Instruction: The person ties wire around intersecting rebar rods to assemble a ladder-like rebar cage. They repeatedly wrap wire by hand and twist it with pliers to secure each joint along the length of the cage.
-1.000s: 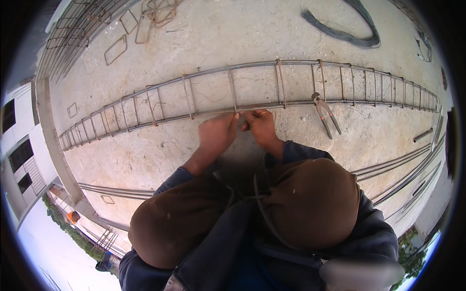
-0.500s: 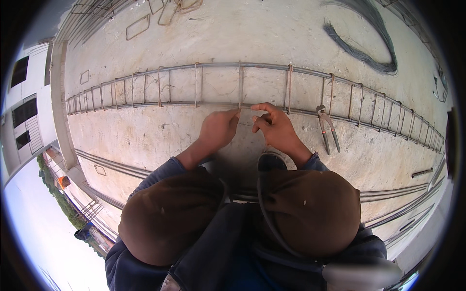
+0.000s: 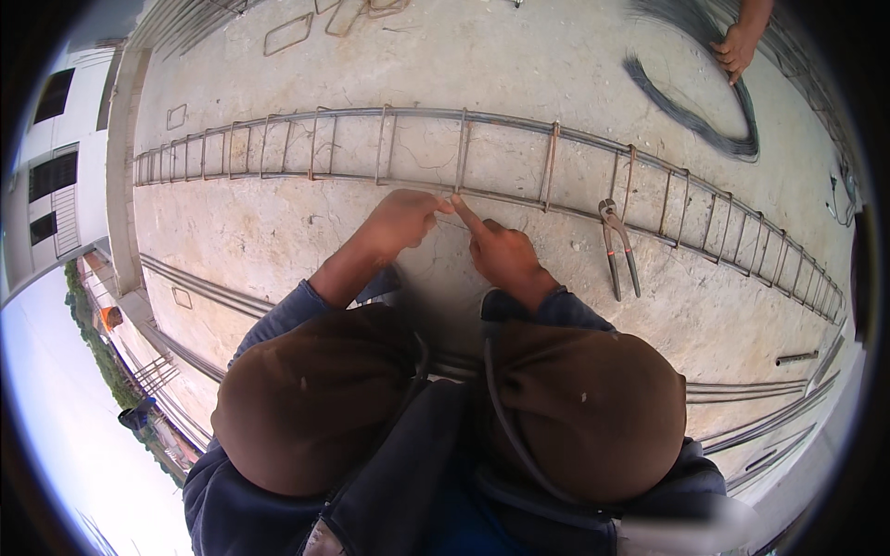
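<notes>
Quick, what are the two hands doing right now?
Left hand: fingers curled, pinching at the rebar cage; what it holds is too small to tell.
Right hand: forefinger out, touching the same spot.

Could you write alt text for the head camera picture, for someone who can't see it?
Seen from above, a squatting person's left hand and right hand meet at the near bar of a long rebar cage lying on concrete. Pincers lie to the right.

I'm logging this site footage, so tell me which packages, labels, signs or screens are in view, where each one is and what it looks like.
None show: only bare concrete, the rebar cage under the left hand and right hand, pincers and a wire coil.
</notes>
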Demonstrator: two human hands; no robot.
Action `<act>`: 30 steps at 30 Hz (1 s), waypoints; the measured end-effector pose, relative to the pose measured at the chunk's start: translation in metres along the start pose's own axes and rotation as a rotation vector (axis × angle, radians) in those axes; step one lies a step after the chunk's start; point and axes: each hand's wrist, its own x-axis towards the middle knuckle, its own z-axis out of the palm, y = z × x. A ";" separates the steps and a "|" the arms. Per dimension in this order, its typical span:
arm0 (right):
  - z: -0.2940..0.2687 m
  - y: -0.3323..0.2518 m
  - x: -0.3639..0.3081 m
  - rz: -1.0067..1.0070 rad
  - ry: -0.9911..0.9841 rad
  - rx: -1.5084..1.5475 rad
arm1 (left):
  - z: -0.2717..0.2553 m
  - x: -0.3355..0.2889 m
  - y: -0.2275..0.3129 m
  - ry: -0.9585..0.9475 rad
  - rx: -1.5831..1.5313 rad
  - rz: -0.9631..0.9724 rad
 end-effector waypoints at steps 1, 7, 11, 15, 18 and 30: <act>0.003 0.003 -0.002 -0.013 0.042 0.037 | 0.000 -0.004 0.008 -0.036 -0.164 -0.088; 0.037 0.030 -0.036 -0.164 0.163 0.153 | 0.073 0.001 -0.018 -0.088 -0.326 -0.071; 0.016 0.034 -0.062 -0.272 0.252 0.070 | 0.053 0.033 -0.054 -0.039 -0.170 -0.059; -0.019 0.033 -0.089 -0.182 0.400 0.083 | 0.020 0.042 -0.051 0.130 -0.223 0.029; -0.043 0.042 -0.122 0.016 0.522 0.003 | 0.025 0.010 -0.015 0.202 0.108 0.264; -0.030 0.102 -0.178 0.346 0.663 -0.366 | 0.040 0.036 -0.073 -0.109 -0.134 -0.028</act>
